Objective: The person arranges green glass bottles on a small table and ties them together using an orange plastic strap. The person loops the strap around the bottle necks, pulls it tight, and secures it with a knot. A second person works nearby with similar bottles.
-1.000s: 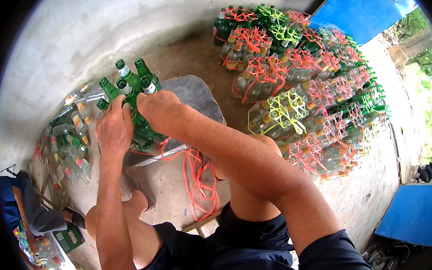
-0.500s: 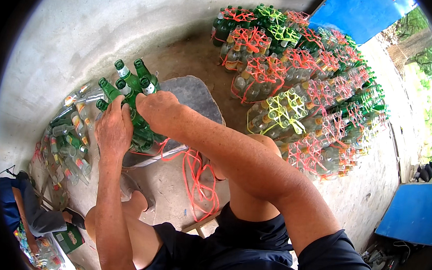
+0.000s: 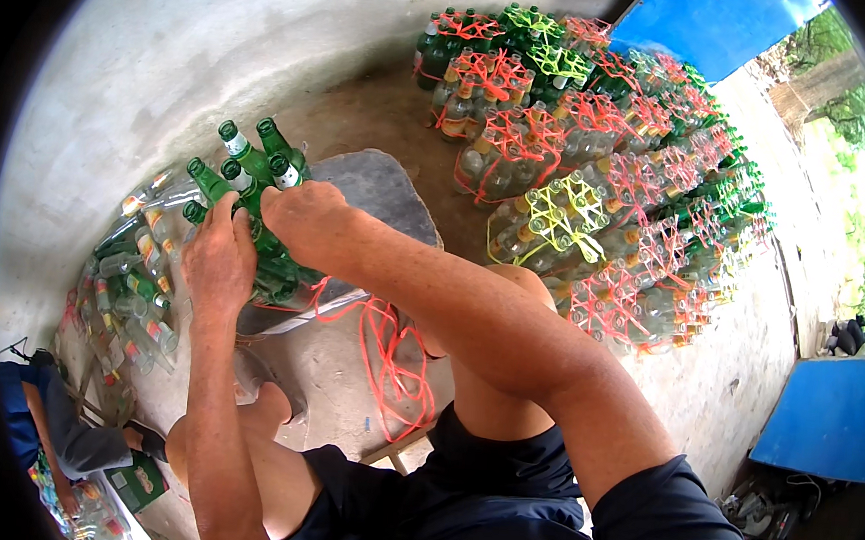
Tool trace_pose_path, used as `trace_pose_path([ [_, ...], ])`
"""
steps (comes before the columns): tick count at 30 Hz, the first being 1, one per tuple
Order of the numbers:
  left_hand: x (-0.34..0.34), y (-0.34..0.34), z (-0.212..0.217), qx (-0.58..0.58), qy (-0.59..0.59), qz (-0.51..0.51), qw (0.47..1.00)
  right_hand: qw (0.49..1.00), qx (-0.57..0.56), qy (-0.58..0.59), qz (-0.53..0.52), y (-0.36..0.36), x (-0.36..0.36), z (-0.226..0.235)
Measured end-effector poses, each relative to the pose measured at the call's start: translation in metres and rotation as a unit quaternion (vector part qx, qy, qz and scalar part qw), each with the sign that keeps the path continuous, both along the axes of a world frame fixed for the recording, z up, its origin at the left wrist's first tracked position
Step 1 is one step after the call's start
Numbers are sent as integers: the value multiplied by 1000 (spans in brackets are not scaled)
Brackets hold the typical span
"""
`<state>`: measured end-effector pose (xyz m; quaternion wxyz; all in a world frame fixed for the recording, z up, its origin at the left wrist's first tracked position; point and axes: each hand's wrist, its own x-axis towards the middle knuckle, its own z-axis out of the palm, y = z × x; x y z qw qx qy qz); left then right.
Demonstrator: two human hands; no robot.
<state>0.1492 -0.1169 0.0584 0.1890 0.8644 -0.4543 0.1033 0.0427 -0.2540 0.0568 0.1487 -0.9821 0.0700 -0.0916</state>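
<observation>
In front of me a tight cluster of green glass bottles (image 3: 251, 161) stands on a dark grey slab (image 3: 383, 191). My left hand (image 3: 219, 263) is at the near left of the cluster, its fingers closed around a bottle's neck. Over the nearer bottles, my right hand (image 3: 305, 223) is curled shut against a neck; its fingertips are mostly hidden behind the hand. Red plastic strapping (image 3: 386, 362) runs from the foot of the cluster and hangs in loose loops off the slab's near edge.
Many loose bottles (image 3: 139, 305) lie heaped against the wall at left. Strapped bottle bundles (image 3: 556, 223) fill the right side. A co-worker's arm (image 3: 45, 434) shows at lower left by more bottles. Blue panels (image 3: 828, 423) stand at right.
The whole view has shifted slightly, so everything sits a little further left. Both hands stay at the same bottles, with hardly any change of grip.
</observation>
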Motion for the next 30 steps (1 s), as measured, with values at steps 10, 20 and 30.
trace_pose_path([
  [10, 0, 0, 3, -3, 0, -12, 1000, 998, -31, 54, -15, 3, 2, 6],
  [20, 7, 2, -3, -6, 12, -12, 1000, 998, -30, 53, -8, 4, 2, 7],
  [30, 2, 3, 2, 4, 3, -13, 1000, 995, -41, 90, -15, 6, 5, 7],
])
